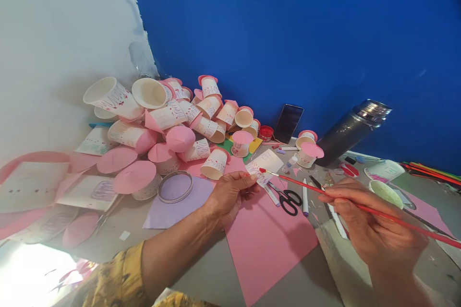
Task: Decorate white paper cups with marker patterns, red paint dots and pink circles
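My left hand pinches the lower left edge of a white paper piece, which bears a faint window drawing and purple and red marks. In my right hand is a long, thin red paintbrush, gripped like a pen. Its red-loaded tip rests at or just over the paper piece, close to my left fingertips; contact cannot be made out. Below both hands lies a pink paper sheet. Black-handled scissors and a marker lie just beyond it, between the hands.
Many decorated paper cups with pink paper tops are heaped at the left. A tape ring lies on purple paper. Against the blue wall lean a phone and a dark flask. Colored pencils lie far right.
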`<state>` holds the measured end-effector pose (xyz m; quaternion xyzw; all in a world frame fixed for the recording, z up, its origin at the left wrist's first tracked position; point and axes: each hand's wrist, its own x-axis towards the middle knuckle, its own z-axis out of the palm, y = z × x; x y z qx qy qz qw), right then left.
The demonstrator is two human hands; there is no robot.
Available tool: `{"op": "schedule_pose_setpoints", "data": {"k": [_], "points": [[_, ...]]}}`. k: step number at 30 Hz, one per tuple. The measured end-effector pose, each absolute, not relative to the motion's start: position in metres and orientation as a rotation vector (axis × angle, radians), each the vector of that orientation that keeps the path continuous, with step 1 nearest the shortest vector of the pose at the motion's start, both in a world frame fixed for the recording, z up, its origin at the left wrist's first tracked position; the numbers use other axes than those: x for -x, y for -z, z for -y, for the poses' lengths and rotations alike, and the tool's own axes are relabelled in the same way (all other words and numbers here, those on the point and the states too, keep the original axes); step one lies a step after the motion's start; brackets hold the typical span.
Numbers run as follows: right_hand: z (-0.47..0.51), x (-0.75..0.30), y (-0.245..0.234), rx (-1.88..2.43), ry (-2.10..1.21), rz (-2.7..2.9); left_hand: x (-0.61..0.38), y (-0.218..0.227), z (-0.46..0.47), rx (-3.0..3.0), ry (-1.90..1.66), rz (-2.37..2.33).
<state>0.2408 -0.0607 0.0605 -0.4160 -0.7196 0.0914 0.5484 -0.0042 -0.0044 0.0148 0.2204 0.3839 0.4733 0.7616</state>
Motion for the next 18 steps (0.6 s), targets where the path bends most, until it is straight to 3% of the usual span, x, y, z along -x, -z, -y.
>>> {"op": "schedule_pose_setpoints", "data": {"k": [18], "points": [[0.0605, -0.2402, -0.0617, 0.968, -0.178, 1.676, 0.0055, -0.0169, 0.0035, -0.351, -0.996, -0.814]]}}
